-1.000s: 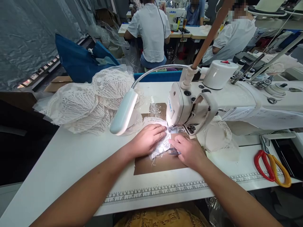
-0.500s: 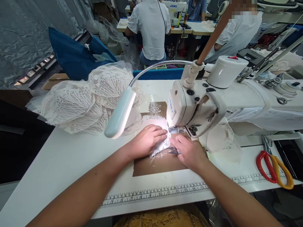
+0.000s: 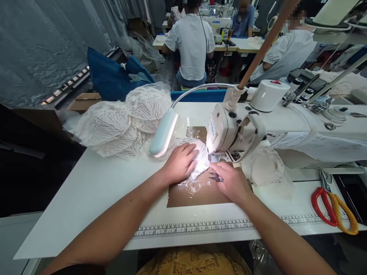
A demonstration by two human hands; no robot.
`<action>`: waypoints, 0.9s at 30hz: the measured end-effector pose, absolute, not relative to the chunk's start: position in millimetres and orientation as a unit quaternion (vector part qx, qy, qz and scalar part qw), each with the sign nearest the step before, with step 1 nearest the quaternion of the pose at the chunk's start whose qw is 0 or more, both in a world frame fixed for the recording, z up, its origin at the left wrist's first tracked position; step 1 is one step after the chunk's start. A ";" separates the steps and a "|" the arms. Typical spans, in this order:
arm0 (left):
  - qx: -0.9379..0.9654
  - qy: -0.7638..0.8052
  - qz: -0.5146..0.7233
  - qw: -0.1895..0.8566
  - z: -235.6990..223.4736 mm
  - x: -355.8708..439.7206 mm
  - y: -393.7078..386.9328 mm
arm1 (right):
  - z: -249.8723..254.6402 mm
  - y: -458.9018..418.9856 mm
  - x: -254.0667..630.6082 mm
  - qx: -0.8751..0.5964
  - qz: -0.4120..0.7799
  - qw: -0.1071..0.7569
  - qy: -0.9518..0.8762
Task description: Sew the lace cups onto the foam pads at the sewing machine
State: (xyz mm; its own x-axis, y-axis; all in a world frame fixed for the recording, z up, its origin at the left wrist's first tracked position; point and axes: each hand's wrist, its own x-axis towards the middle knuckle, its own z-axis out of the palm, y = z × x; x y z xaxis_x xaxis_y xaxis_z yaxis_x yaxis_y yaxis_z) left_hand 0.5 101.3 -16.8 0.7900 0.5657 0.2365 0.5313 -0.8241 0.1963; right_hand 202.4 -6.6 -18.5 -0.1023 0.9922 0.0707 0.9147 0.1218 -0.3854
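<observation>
A white lace bra cup (image 3: 202,156) lies on the machine bed with its right edge at the needle area of a white sewing machine (image 3: 219,128). My left hand (image 3: 181,163) rests flat on the cup's left side, fingers stretched over the lace. Thread snips (image 3: 215,177) sit in my right hand (image 3: 231,182), their dark blades pointing left from under the curled fingers. The right index fingertip touches the cup's edge just in front of the presser foot. The needle itself is hidden.
Stacked lace cups (image 3: 107,124) lie at the left beneath a bendable lamp (image 3: 164,133). Another cup (image 3: 268,168) lies right of the needle. Red-and-yellow-handled scissors (image 3: 334,208) rest near the right edge. A ruler strip (image 3: 197,229) runs along the front. People sit at machines beyond.
The cup has turned and shifted under my hands, its lower end now higher. My left hand has drawn back slightly from the needle. The view has also shifted; the snips stay in my right hand.
</observation>
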 end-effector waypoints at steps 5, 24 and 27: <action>0.944 0.312 0.042 0.104 14.9 -9.1 71.2 | -15.3 -7.1 208.0 -0.618 0.210 0.275 -0.706; 0.829 0.333 0.014 0.450 30.8 -23.4 59.9 | 0.6 -24.8 203.1 -0.348 0.449 0.182 -0.802; 0.818 0.339 0.031 0.464 33.9 -26.2 54.7 | 3.6 -22.9 206.3 -0.419 0.461 0.208 -0.754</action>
